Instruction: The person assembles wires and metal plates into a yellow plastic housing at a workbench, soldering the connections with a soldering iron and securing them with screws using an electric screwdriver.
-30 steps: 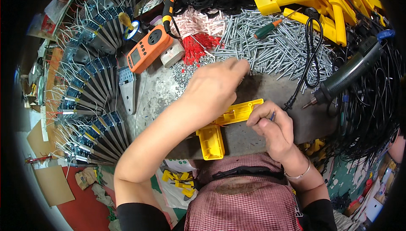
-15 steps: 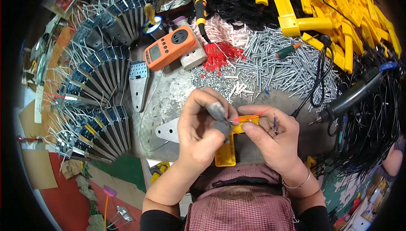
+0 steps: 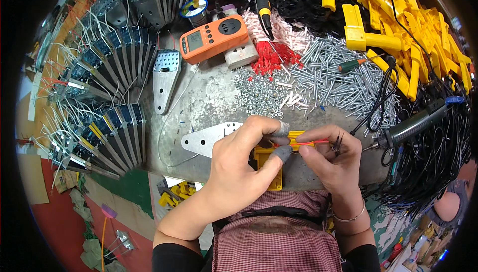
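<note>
Between my hands, close to the bench's front edge, is a yellow plastic handle shell (image 3: 276, 180) with its hollow side up. My left hand (image 3: 246, 160), grey covers on its thumb and forefinger, is closed at the shell's upper part. My right hand (image 3: 331, 157) pinches the other end with thumb and forefinger. A thin red wire (image 3: 318, 142) runs along the shell through the right fingertips, and short dark wire ends (image 3: 337, 141) stick up by that hand's fingers. What the left fingertips press on is mostly hidden. Left of that hand lies a flat metal plate (image 3: 203, 142) with holes.
An orange meter (image 3: 214, 39) sits beyond, beside a soldering iron (image 3: 262, 4). Piles of nuts (image 3: 259, 92), red parts (image 3: 274, 58), screws (image 3: 331, 68) and yellow shells (image 3: 423, 38) spread rightward. Wired metal plates (image 3: 119, 58) fan along the left; an electric screwdriver (image 3: 416, 122) lies right.
My left fingertips have moved right and down onto the shell from a raised pinch. The red wire now lies lower, along the shell. The whole view has shifted slightly.
</note>
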`<state>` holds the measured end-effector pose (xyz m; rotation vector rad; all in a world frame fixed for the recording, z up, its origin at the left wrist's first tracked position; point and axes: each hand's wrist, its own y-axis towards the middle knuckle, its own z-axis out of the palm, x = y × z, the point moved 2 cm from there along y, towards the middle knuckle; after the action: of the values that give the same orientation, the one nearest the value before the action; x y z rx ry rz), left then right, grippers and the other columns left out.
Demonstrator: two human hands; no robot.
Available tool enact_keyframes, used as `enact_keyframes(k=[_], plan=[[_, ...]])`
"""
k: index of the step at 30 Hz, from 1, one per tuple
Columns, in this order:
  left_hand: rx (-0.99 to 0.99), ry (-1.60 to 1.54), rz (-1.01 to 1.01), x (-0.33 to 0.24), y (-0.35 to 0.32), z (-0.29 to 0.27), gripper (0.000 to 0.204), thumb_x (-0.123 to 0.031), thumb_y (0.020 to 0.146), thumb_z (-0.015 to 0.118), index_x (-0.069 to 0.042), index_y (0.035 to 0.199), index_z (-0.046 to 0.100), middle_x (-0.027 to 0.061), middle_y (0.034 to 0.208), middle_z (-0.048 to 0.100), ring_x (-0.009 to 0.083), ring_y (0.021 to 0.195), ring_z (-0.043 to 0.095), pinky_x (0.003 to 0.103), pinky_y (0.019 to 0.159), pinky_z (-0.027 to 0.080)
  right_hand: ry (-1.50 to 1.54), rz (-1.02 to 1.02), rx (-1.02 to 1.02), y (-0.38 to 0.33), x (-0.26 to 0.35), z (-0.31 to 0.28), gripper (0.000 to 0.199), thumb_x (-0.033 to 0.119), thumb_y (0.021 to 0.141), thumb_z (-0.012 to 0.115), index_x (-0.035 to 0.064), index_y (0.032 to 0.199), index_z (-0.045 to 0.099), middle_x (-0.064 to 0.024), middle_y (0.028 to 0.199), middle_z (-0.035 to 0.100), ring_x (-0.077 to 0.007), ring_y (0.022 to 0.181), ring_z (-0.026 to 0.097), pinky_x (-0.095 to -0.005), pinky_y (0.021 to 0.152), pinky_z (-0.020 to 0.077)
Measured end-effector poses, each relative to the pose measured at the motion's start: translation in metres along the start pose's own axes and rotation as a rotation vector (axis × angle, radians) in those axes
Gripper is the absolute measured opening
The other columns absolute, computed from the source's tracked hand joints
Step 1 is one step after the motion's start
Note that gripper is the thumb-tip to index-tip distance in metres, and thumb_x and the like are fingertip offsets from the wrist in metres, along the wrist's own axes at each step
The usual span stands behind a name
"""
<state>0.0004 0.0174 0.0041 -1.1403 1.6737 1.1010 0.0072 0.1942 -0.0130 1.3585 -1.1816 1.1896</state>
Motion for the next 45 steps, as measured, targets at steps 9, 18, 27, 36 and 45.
enact_keyframes(k=[9,18,27,36,45], plan=[[0.006,0.087,0.131,-0.003,-0.001,-0.001,0.02,0.002,0.076,0.073,0.002,0.093,0.063,0.0085,0.087,0.066,0.0143,0.078,0.063,0.027,0.07,0.05,-0.061,0.106,0.005,0.0,0.004,0.004,0.01,0.001,0.081,0.071,0.0034,0.089,0.066,0.0122,0.059,0.044,0.0037,0.052,0.029,-0.0181,0.048,0.0181],[-0.094,-0.435,-0.111,0.018,-0.017,-0.011,0.039,0.005,0.077,0.07,0.0,0.114,0.059,0.0101,0.103,0.065,0.015,0.091,0.063,0.028,0.083,0.051,0.123,0.185,-0.014,-0.01,0.001,-0.004,0.01,0.001,0.08,0.071,0.0014,0.085,0.063,0.0072,0.068,0.054,0.0031,0.053,0.036,-0.0169,0.047,0.0259],[-0.01,0.17,0.081,0.012,-0.006,-0.031,0.059,0.007,0.071,0.068,0.0,0.128,0.053,0.0082,0.081,0.066,0.0153,0.078,0.066,0.028,0.074,0.051,-0.498,0.057,0.106,0.0,0.021,0.005,0.011,0.004,0.082,0.07,0.0055,0.093,0.069,-0.0029,0.072,0.065,-0.0082,0.055,0.056,-0.0251,0.048,0.0408],[0.055,0.229,0.119,0.015,-0.003,-0.021,0.064,0.013,0.071,0.057,-0.001,0.133,0.05,0.0122,0.092,0.066,0.019,0.08,0.067,0.029,0.076,0.053,-0.742,-0.039,0.219,-0.009,0.012,0.013,0.011,0.014,0.082,0.07,0.0049,0.085,0.065,-0.0106,0.072,0.064,-0.0288,0.062,0.064,-0.0359,0.055,0.0487],[0.238,0.268,0.075,0.009,0.001,-0.002,0.071,0.011,0.069,0.058,-0.003,0.137,0.044,0.0168,0.103,0.061,0.0299,0.082,0.066,0.037,0.074,0.055,-0.587,-0.236,0.118,-0.013,0.016,0.008,0.02,0.002,0.077,0.071,0.003,0.097,0.066,-0.0094,0.072,0.062,-0.0239,0.056,0.061,-0.0324,0.053,0.0484]])
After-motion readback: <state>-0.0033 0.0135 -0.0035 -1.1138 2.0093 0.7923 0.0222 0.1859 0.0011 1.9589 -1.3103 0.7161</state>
